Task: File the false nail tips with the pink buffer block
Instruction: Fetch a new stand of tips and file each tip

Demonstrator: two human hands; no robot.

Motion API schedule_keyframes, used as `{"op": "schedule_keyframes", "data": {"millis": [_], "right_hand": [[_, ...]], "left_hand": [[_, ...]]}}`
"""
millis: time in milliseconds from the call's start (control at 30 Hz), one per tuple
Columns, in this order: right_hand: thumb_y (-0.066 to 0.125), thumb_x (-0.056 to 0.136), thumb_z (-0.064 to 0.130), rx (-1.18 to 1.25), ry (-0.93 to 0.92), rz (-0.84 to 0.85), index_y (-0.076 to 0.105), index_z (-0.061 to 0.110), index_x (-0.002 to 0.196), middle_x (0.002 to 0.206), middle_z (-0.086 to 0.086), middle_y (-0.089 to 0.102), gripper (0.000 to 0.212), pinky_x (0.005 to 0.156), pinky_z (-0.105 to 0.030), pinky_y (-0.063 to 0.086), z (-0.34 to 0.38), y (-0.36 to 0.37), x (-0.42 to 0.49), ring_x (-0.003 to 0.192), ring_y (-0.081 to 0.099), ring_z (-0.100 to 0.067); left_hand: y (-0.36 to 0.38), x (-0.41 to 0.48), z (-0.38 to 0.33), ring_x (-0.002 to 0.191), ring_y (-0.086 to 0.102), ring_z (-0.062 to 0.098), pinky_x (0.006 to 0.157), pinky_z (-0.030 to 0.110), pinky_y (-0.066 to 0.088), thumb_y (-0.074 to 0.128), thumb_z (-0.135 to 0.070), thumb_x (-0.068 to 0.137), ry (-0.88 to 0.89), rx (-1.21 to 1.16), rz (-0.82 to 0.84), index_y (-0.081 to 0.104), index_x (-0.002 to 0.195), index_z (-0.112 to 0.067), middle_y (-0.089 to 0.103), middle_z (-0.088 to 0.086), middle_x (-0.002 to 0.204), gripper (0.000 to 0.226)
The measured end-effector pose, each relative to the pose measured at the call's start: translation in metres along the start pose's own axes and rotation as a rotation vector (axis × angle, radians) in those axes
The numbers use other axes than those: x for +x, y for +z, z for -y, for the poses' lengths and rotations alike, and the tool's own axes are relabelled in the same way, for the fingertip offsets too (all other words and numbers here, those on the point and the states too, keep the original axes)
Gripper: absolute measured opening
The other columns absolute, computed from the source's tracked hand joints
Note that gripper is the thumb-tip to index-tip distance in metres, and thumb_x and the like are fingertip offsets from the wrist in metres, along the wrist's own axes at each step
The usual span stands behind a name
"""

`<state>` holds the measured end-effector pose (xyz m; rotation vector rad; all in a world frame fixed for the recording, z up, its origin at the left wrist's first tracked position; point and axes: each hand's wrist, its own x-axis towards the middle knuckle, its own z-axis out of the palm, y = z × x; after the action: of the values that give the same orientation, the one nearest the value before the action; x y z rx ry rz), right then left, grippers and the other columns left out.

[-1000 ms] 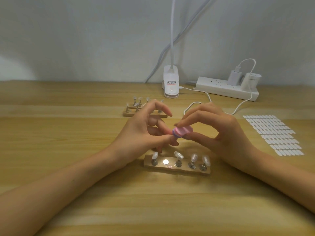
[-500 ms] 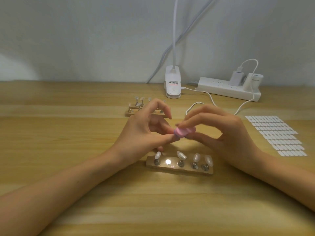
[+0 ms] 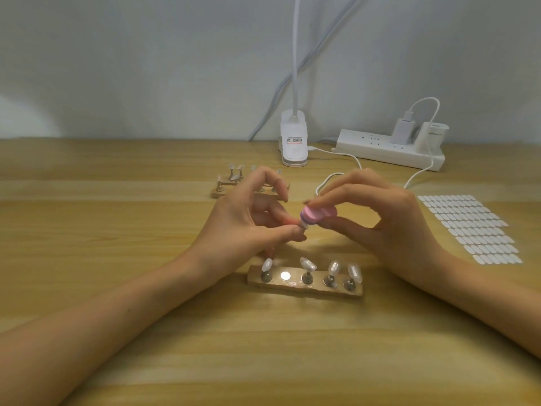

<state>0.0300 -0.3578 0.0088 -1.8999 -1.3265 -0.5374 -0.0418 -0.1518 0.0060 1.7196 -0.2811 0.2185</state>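
My right hand (image 3: pixel 383 221) pinches the pink buffer block (image 3: pixel 405 214) between thumb and fingers above the table. My left hand (image 3: pixel 243 224) pinches a small nail tip on its stand (image 3: pixel 304 226) at the thumb and fingertip, and the block's left end touches it. The tip itself is mostly hidden. Below the hands lies a wooden holder (image 3: pixel 304 284) with several nail tips (image 3: pixel 307 263) on metal posts and one bare magnet spot (image 3: pixel 285 276).
A second wooden holder (image 3: pixel 218 192) with more tips sits behind my left hand. A sheet of white adhesive tabs (image 3: pixel 468 227) lies at the right. At the back stand a white clip lamp (image 3: pixel 293 142), a power strip (image 3: pixel 389 149) and a white cable (image 3: pixel 328 180).
Both hands stay together above the holder. The buffer block has shifted slightly against the tip between frames, and the view has drifted a little.
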Motion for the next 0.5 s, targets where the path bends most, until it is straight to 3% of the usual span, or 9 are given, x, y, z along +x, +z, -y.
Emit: {"op": "schedule_keyframes", "data": {"millis": [100, 233, 367, 500], "right_hand": [[0.073, 0.085, 0.023, 0.008, -0.059, 0.027, 0.077, 0.009, 0.097, 0.093, -0.005, 0.069, 0.018, 0.079, -0.043, 0.051, 0.0028, 0.0038, -0.0004, 0.089, 0.065, -0.023], [0.072, 0.085, 0.025, -0.014, 0.026, -0.011, 0.077, 0.01, 0.098, 0.094, -0.005, 0.07, 0.021, 0.079, -0.044, 0.051, -0.0002, 0.0013, 0.0, 0.092, 0.064, -0.025], [0.073, 0.085, 0.023, -0.001, -0.037, 0.023, 0.077, 0.009, 0.096, 0.093, -0.003, 0.07, 0.018, 0.079, -0.04, 0.049, 0.0016, 0.0042, -0.0008, 0.089, 0.064, -0.024], [0.071, 0.085, 0.028, -0.063, -0.012, -0.017, 0.077, 0.013, 0.098, 0.094, 0.0, 0.07, 0.021, 0.08, -0.038, 0.047, 0.0003, 0.0009, 0.0002, 0.09, 0.059, -0.024]], "left_hand": [[0.0012, 0.0001, -0.0015, 0.069, 0.074, 0.019, 0.049, 0.023, 0.05, 0.087, -0.02, 0.071, -0.008, -0.012, 0.008, 0.052, 0.094, -0.021, 0.068, 0.0, 0.069, 0.042], [0.0002, 0.0006, 0.0007, 0.078, 0.077, 0.028, 0.049, 0.024, 0.051, 0.083, -0.001, 0.079, -0.019, -0.012, 0.013, 0.05, 0.095, -0.02, 0.072, 0.005, 0.072, 0.041], [0.001, -0.0002, -0.0012, 0.076, 0.077, 0.026, 0.048, 0.022, 0.05, 0.085, -0.015, 0.074, -0.01, -0.01, 0.028, 0.05, 0.095, -0.02, 0.07, 0.003, 0.07, 0.041], [0.0006, 0.0006, -0.0002, 0.078, 0.077, 0.027, 0.047, 0.023, 0.05, 0.084, -0.005, 0.078, -0.022, -0.021, 0.023, 0.05, 0.096, -0.02, 0.071, 0.002, 0.071, 0.04]]}}
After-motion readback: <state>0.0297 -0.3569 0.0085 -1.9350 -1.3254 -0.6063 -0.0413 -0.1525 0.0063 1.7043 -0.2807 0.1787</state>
